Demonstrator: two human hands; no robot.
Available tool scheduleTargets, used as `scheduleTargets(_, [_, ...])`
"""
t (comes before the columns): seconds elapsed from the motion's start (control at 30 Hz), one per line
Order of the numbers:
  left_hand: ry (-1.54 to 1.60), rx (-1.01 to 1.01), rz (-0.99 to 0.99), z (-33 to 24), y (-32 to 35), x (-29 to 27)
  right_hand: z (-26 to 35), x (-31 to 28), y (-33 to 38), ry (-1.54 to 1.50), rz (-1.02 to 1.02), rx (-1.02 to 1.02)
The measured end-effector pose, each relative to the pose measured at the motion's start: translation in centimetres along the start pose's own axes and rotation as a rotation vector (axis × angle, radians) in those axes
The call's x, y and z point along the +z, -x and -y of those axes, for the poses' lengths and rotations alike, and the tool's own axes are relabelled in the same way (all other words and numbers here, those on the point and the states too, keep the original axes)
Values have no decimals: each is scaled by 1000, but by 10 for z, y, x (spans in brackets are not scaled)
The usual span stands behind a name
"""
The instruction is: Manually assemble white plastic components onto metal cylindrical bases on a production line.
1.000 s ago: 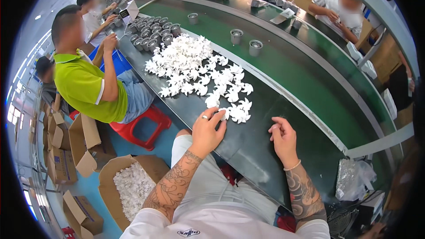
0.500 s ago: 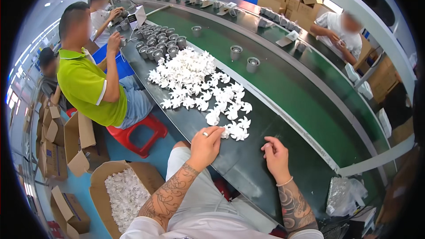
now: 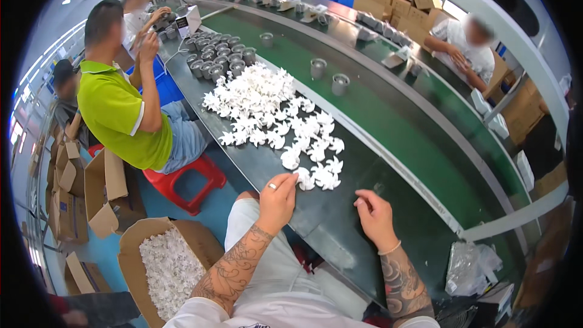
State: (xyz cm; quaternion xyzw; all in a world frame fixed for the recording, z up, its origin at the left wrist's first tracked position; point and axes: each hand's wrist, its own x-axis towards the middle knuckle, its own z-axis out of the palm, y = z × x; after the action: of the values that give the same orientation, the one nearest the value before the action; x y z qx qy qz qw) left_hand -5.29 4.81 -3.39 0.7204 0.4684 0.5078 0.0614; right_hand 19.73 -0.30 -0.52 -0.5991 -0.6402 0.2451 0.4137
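Observation:
My left hand (image 3: 277,201), a ring on one finger, is at the near edge of the dark table. Its fingers are closed together on the rim of a small white finned plastic wheel (image 3: 304,178). Right beside it sit more loose white wheels (image 3: 327,175), and a large heap of them (image 3: 258,91) spreads farther up the table. My right hand (image 3: 375,215) hovers over or rests on the tabletop to the right, which I cannot tell. It holds nothing; the index finger reaches forward, apart from the thumb, and the other fingers curl.
Grey cups (image 3: 221,58) stand grouped beyond the heap; another cup (image 3: 340,84) rides the green belt (image 3: 388,121). A co-worker in a green shirt (image 3: 118,97) sits left on a red stool (image 3: 193,189). An open carton (image 3: 136,240) holds white pieces. A clear plastic bag (image 3: 470,267) lies right.
My left hand has drawn the white wheel slightly left, toward me. My right hand has shifted a little left. Cups on the belt have moved slightly, and a dark-clothed limb appears at lower left.

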Motion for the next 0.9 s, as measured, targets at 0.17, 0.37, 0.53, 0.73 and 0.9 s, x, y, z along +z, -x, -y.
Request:
scheduleTargets(0.17, [27,-32,-69,-6,6,-6,2,2,4,12,-17,-45])
scheduleTargets(0.37, [35,-15,-96,2,12,0,-7,3,7,86,8,-26])
scheduleTargets(0.53, [79,-7,-72,2,8,-2,0,3,7,112,-8,-36])
scheduleTargets(0.73, [174,112,-80,12,12,2,-3,0,5,100,-54,-111])
scheduleTargets(0.9, [212,336,160,-13,22,-7,-9,2,-3,-9,-37,-37])
